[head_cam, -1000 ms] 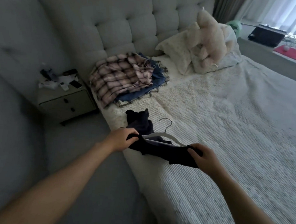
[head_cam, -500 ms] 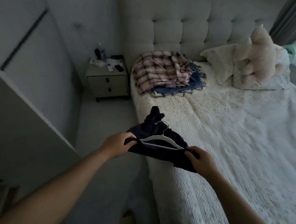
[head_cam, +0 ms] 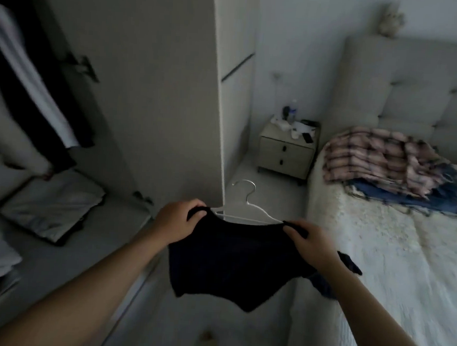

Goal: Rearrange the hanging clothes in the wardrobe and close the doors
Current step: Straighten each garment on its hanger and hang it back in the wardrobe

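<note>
- We hold a dark top [head_cam: 232, 264] up in front of us, already threaded onto a white hanger [head_cam: 242, 212].
- Our left hand [head_cam: 177, 220] has its grip closed on the left shoulder of the top, fingers curled over the fabric and the hanger's end.
- Our right hand [head_cam: 310, 243] has its grip closed on the right shoulder of the top in the same way.
- Between the two grips runs the hanger's bar; its hook rises just beyond them, pointing away from us.
- Below the grips the top hangs loose in the air over the floor [head_cam: 269, 186], touching neither bed nor wardrobe.
- To the left of the left grip stands an open wardrobe door [head_cam: 147, 87], its edge just behind that hand.
- Further left, inside the wardrobe, hanging clothes [head_cam: 32, 86] show as blurred dark and white shapes, with folded items [head_cam: 51, 210] lying below them.
- To the right of the right grip lies the bed [head_cam: 377, 262] with a pale textured cover.
- Beyond the right grip, at the head of the bed, sits a pile with a plaid garment [head_cam: 378, 158] on top of blue fabric.
- Straight beyond the grips, between wardrobe and bed, stands a nightstand [head_cam: 286, 155] with small items on top, too small for us to name.
</note>
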